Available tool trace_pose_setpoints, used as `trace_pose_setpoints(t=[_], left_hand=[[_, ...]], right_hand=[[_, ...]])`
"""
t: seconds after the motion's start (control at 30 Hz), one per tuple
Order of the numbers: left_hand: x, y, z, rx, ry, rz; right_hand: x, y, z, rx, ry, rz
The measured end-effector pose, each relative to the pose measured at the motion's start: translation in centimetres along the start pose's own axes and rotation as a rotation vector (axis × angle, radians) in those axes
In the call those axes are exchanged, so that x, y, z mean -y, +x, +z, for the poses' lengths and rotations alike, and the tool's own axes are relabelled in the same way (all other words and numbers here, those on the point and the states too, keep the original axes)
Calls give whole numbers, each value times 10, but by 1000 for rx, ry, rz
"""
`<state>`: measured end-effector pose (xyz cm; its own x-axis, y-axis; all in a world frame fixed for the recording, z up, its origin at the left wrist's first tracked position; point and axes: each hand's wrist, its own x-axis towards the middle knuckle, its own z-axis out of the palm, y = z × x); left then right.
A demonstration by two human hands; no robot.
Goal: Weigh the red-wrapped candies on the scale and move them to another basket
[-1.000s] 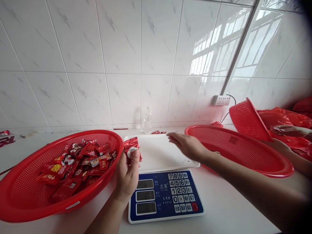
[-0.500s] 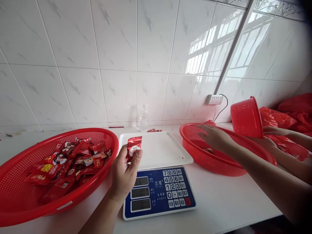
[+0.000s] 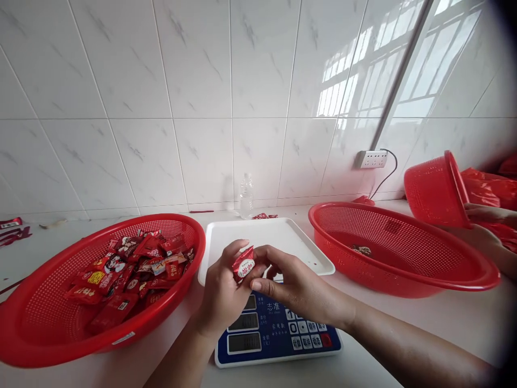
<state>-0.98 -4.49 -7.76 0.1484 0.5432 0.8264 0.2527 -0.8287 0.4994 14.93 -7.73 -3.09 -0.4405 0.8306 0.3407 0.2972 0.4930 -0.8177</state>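
Note:
My left hand (image 3: 224, 293) is closed around a small red snack packet (image 3: 244, 265) with a pale label, held over the scale's front edge. My right hand (image 3: 297, 285) meets it from the right, its curled fingers and thumb at the packet's right edge; its fingertips are partly hidden. Below both hands is a scale with a blue keypad panel (image 3: 277, 345) and a white tray (image 3: 278, 229). Left of them stands a red basket (image 3: 44, 302) holding many red snack packets (image 3: 133, 264). Another red basket (image 3: 363, 280), on the right, has a small patterned packet (image 3: 361, 250) inside.
Behind the scale stands a clear plastic bottle (image 3: 246, 196) against the tiled wall. A power strip (image 3: 371, 159) with a black cable is mounted at the right. Another person's hands (image 3: 490, 237) hold a tilted red basket (image 3: 436, 188), beside red plastic bags (image 3: 490, 186).
My right hand has left the right basket and come over to the packet in my left hand. The packet is lower and turned. The camera view has shifted slightly left.

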Motion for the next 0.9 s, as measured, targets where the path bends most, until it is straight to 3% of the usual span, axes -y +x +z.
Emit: trace_pose_setpoints(t=[0.13,0.27,0.53,0.63,0.73,0.9], left_hand=[[0,-1,0,46,-112,-76],[-2,-2,3,138,-248,-155],[1,-6,5,223,-178,7],[0,-7,4,248,-156,30],[-1,-6,6,239,-128,3],[-9,2,1,57,-177,-62]], right_hand=[[-4,4,4,13,131,32],[-2,4,5,-27,59,71],[-3,3,3,52,-133,7],[-9,4,4,-31,-259,-121],[-18,9,0,-196,-323,-158],[-41,16,-24,-399,-551,32]])
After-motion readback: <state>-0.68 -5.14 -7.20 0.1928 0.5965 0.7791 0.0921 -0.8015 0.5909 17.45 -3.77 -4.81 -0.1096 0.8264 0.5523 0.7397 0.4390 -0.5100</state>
